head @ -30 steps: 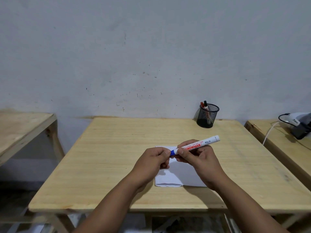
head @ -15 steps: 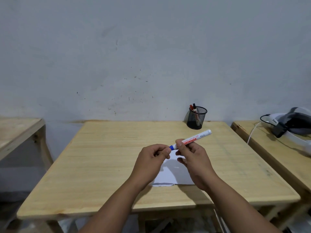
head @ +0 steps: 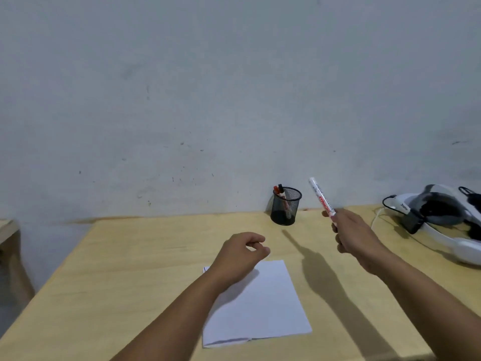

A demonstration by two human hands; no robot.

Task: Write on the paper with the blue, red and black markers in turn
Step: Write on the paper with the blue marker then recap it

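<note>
A pale wooden table fills the lower half of the frame, its far edge running along a grey, scuffed wall at mid-height and its left edge slanting down toward the lower left corner. A white sheet of paper lies flat at lower centre, its near edge close to the table's front edge and one near corner folded up slightly; wide bare wood lies open to its left and beyond it toward the wall.

The left hand hovers over the paper's far left corner, fingers loosely curled with thumb and forefinger close together; whether they pinch anything cannot be told. The right hand is raised at centre right, clenched around the lower end of a white-barrelled marker with red lettering, which points up and slightly left, its blunt end standing against the wall. Its tip is hidden in the fist, so its ink colour cannot be read.

A black wire-mesh pen cup stands at the far table edge just left of the raised marker, well apart from the paper, holding a red-capped marker and a black-capped marker. At the right edge of the frame a white and black headset with a cable rests on a neighbouring wooden surface. Another wooden table's corner shows at the left edge.
</note>
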